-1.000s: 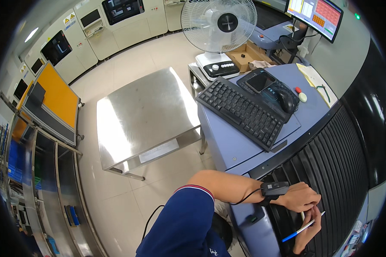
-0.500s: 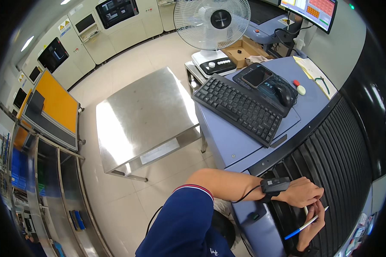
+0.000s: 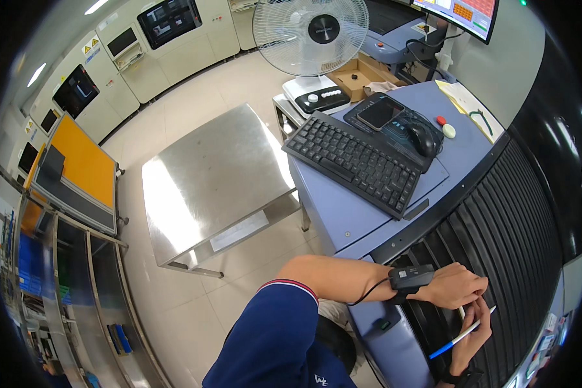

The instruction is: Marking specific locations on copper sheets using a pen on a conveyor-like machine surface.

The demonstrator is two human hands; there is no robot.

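Observation:
My left hand (image 3: pixel 457 286) reaches across over the black ribbed cover, its fingers curled and closed. Its fingertips meet those of my right hand (image 3: pixel 475 333), and whatever lies between them is hidden. A slim pen (image 3: pixel 442 350), blue at the lower end and white toward the other, is tucked slantwise in the right hand. Just below the left hand a sliver of something pale shows, too small to name. A black device (image 3: pixel 412 279) with a cable is strapped on my left wrist, and a dark band circles the right one.
The black ribbed cover (image 3: pixel 498 226) runs along the bluish machine top (image 3: pixel 330 226). On that top lie a keyboard (image 3: pixel 355 161), a mouse (image 3: pixel 423 139), a phone (image 3: pixel 380 113) and yellow paper (image 3: pixel 462 103). A fan (image 3: pixel 323 29) and a steel table (image 3: pixel 216 174) stand beyond.
The view has shifted slightly, so the surroundings sit a little farther left and, on the left side, lower. Both hands keep nearly the same pose, and the pen stays in my right hand.

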